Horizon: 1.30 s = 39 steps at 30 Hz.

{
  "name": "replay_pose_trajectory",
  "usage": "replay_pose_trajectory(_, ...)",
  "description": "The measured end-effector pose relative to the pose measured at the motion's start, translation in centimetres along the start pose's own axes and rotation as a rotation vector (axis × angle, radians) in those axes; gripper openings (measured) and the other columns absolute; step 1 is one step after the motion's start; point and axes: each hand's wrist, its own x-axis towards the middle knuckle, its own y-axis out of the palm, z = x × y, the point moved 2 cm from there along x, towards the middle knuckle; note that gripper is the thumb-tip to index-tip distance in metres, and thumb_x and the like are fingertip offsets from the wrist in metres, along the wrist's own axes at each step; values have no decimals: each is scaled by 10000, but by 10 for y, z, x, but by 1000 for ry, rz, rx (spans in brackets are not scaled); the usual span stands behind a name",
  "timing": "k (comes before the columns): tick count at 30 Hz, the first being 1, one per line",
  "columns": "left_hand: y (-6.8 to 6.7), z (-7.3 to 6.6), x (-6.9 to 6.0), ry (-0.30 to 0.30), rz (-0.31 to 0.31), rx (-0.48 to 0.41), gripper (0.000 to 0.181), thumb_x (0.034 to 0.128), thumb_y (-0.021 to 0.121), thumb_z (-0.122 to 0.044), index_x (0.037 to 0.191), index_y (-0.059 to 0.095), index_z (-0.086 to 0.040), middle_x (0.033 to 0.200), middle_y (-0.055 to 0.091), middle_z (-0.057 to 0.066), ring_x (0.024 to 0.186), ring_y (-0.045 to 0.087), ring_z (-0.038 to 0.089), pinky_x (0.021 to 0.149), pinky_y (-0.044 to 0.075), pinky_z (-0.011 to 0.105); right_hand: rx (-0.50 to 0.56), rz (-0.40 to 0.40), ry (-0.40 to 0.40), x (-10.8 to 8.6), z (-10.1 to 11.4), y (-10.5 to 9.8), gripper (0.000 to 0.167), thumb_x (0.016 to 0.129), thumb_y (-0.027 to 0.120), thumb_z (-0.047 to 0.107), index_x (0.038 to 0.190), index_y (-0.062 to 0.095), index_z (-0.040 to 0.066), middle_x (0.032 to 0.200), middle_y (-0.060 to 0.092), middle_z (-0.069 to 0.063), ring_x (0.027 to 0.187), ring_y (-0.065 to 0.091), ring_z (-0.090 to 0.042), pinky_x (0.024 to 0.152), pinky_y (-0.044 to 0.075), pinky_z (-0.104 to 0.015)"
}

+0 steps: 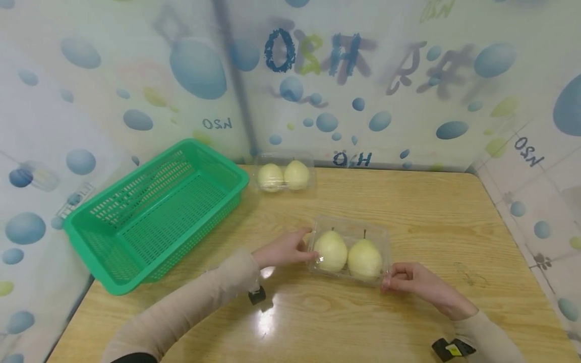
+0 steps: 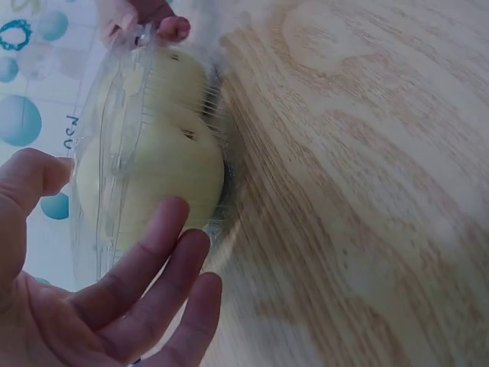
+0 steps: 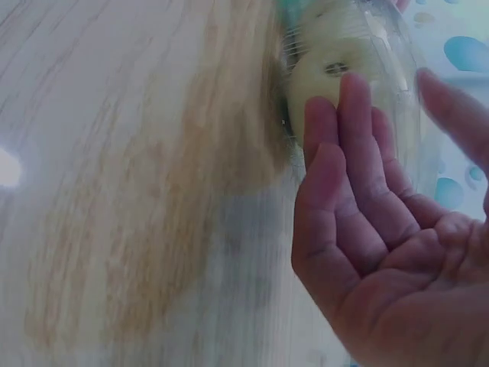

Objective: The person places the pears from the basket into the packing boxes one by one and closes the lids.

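A clear plastic box (image 1: 350, 275) with two pale yellow pears (image 1: 364, 259) inside lies over the middle of the table. At its left end my left hand (image 1: 283, 249) grips it, thumb on one side and fingers on the other. The left wrist view shows those fingertips (image 2: 172, 218) against the plastic beside a pear. My right hand (image 1: 419, 285) holds the near right corner between thumb and fingers. In the right wrist view its fingers (image 3: 355, 115) lie along the box's end, with the thumb on the opposite side.
A second clear box with two pears (image 1: 297, 175) stands at the table's back edge by the wall. To the left is a green plastic basket (image 1: 199, 234), set at an angle. Patterned sheeting covers the walls around the wooden table (image 1: 436, 212).
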Motion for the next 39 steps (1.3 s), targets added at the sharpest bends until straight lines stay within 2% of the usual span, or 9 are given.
replay_pose_trajectory(5, 1, 0, -1, -24, 14, -42, 756, 912, 668, -305, 1458, 293, 58, 943, 699, 139, 839, 671, 195, 766, 551, 299, 5, 4, 3, -1, 0, 1, 223, 973, 582, 198, 986, 608, -23, 982, 688, -170, 947, 642, -209, 820, 509, -261)
replay_pose_trajectory(11, 0, -1, -2, -27, 26, -45, 758, 923, 653, -309, 1467, 274, 57, 949, 702, 150, 839, 675, 195, 771, 551, 303, 40, 1, 31, 1, -1, 3, 208, 972, 560, 209, 913, 598, 13, 923, 667, -99, 897, 631, -240, 809, 532, -337)
replay_pose_trajectory(20, 0, -1, -1, -24, 32, -50, 741, 927, 648, -307, 1468, 281, 43, 984, 699, 173, 866, 679, 209, 794, 550, 318, 27, 36, 27, 2, -2, -1, 220, 974, 550, 204, 924, 612, -1, 875, 671, -110, 865, 635, -251, 819, 499, -329)
replay_pose_trajectory(26, 1, 0, -1, -24, 54, -62, 743, 941, 629, -318, 1478, 258, 38, 937, 714, 104, 864, 680, 179, 843, 539, 340, 47, 48, 28, 4, -3, -1, 222, 981, 545, 206, 928, 608, -1, 866, 658, -97, 866, 628, -262, 838, 468, -352)
replay_pose_trajectory(30, 1, 3, -1, -31, 74, -135, 749, 946, 620, -318, 1494, 234, 18, 880, 714, 46, 842, 678, 164, 860, 530, 340, 47, 59, 23, 4, -3, -1, 225, 982, 541, 195, 952, 617, -15, 870, 666, -89, 879, 631, -245, 847, 483, -333)
replay_pose_trajectory(35, 2, 8, -4, -30, 102, -232, 699, 961, 599, -303, 1485, 264, 16, 840, 695, 12, 809, 672, 176, 792, 548, 313, 70, 79, 18, 4, -2, -2, 219, 975, 542, 174, 963, 623, -28, 900, 684, -104, 898, 649, -228, 844, 523, -298)
replay_pose_trajectory(39, 4, 10, -9, -18, 132, -314, 645, 968, 591, -236, 1472, 280, 20, 845, 681, 77, 802, 657, 226, 762, 556, 349, 112, 90, 34, 4, 0, -1, 204, 971, 547, 158, 974, 615, -34, 933, 689, -127, 916, 665, -235, 850, 540, -313)
